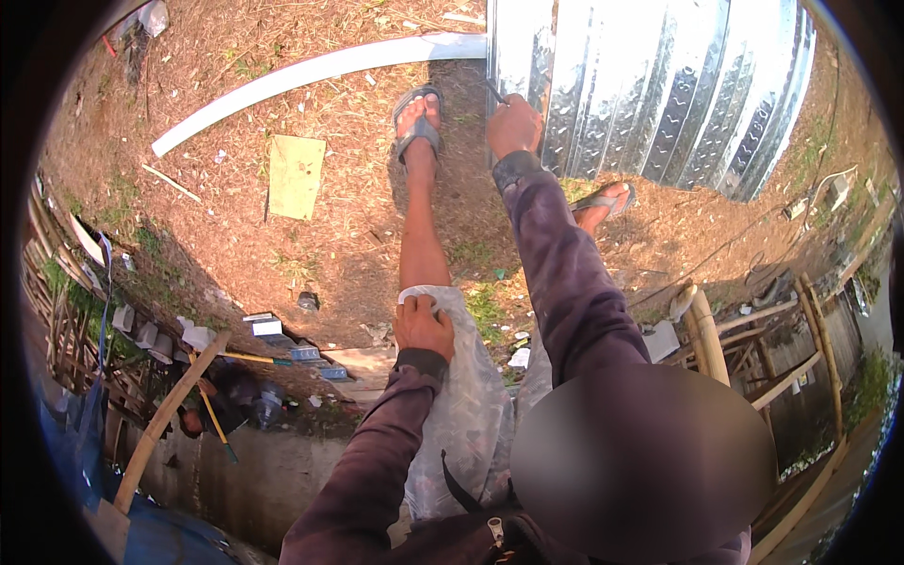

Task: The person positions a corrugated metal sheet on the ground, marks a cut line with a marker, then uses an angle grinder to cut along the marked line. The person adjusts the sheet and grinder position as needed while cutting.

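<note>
Your largest thing is the corrugated metal sheet [659,94], which lies on the ground at 1 o'clock of the view and passes out of it at 12; its ribs run roughly from 12 to 6 o'clock, but its full length I cannot tell. Next comes the long pale strip [320,78], at 11 o'clock; its long axis goes from the left edge of the sheet toward 9 o'clock, and it looks bent. The flat yellowish board [296,177] lies apart at 10 o'clock. Your right hand [515,125] is the nearer one: it is at the left edge of the sheet, so that most of the metal lies from its fingers between 12 and 4 o'clock. These fingers are curled together around a thin dark tool [494,91], which points toward 11 o'clock, along this edge. Your left hand [423,328] is well apart from the sheet, resting at your knee with bent fingers beside a small white thing [417,295]; whether they grip it, I cannot tell.
</note>
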Demonstrator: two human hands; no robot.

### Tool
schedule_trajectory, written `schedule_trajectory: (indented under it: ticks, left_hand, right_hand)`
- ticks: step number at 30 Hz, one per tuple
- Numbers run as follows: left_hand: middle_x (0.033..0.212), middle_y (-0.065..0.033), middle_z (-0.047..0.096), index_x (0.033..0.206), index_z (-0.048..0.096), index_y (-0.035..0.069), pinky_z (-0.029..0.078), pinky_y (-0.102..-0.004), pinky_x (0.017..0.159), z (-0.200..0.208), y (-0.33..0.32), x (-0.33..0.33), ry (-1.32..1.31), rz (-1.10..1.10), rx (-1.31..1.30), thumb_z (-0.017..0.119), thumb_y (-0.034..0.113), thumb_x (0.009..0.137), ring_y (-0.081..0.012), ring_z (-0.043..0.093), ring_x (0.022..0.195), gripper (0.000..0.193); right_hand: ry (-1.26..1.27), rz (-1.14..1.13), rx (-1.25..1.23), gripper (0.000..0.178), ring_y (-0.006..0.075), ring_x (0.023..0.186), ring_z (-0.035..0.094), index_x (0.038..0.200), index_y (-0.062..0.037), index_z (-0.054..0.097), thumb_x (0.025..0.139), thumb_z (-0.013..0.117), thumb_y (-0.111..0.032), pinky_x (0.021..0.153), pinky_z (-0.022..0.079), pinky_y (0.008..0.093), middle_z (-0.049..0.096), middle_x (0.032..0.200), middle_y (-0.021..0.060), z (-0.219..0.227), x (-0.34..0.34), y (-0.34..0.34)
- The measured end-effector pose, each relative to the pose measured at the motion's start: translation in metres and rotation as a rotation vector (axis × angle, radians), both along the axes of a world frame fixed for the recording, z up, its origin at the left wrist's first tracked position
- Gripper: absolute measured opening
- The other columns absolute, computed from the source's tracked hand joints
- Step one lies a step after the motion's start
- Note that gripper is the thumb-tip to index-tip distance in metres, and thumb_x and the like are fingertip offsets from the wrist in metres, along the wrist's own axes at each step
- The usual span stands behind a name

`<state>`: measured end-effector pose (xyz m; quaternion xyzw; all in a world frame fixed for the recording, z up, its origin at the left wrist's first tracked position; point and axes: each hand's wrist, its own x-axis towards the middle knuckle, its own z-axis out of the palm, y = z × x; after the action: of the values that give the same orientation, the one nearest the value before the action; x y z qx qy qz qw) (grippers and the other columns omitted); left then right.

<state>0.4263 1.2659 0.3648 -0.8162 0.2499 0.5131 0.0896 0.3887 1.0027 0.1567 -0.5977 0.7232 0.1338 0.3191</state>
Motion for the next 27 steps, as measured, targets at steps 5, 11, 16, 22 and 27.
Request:
schedule_trajectory:
  ticks: [5,11,16,22,27]
  left_hand:
    - [0.095,-0.0143,0.058,0.092,0.061,0.006,0.046,-0.0461,0.08,-0.001,0.0,-0.002,-0.074,-0.021,-0.109,0.067,0.011,0.074,-0.035,0.056,0.092,0.02]
    - [0.103,-0.0126,0.056,0.098,0.061,0.007,0.042,-0.0471,0.084,0.0,0.0,-0.002,-0.032,-0.026,-0.007,0.066,0.018,0.077,-0.033,0.053,0.101,0.024]
    - [0.103,-0.0128,0.056,0.098,0.061,0.007,0.042,-0.0475,0.085,-0.001,0.0,-0.003,-0.022,-0.022,-0.001,0.066,0.018,0.077,-0.0331,0.052,0.101,0.024]
    - [0.104,-0.0128,0.056,0.098,0.061,0.007,0.042,-0.0475,0.085,-0.001,0.001,-0.002,-0.015,-0.029,0.005,0.065,0.018,0.078,-0.0334,0.052,0.102,0.024]
    - [0.103,-0.0125,0.057,0.098,0.061,0.007,0.042,-0.0473,0.085,-0.001,0.002,-0.002,-0.016,-0.034,-0.015,0.065,0.018,0.078,-0.0332,0.053,0.101,0.023]
  right_hand:
    - [0.015,0.171,-0.055,0.009,0.0326,0.083,0.07,0.087,-0.0062,0.067,0.081,0.063,-0.01,0.072,0.055,0.0401,0.07,0.084,0.0166,-0.001,-0.009,-0.002]
    - [-0.057,0.13,-0.05,0.018,0.0367,0.085,0.066,0.098,-0.006,0.068,0.087,0.056,-0.014,0.075,0.051,0.0427,0.068,0.085,0.0198,0.0,-0.023,0.001]
    - [-0.163,0.032,-0.156,0.017,0.0384,0.084,0.066,0.097,-0.008,0.069,0.085,0.058,-0.01,0.074,0.05,0.045,0.068,0.084,0.0201,-0.005,-0.038,-0.001]
    - [-0.146,0.024,-0.178,0.016,0.0376,0.085,0.066,0.094,-0.0038,0.069,0.082,0.057,-0.003,0.074,0.051,0.0445,0.068,0.087,0.02,-0.008,-0.049,-0.012]
    - [-0.118,0.015,-0.153,0.015,0.0375,0.086,0.066,0.095,-0.0048,0.068,0.084,0.058,-0.004,0.074,0.05,0.0458,0.069,0.088,0.019,-0.007,-0.054,-0.017]
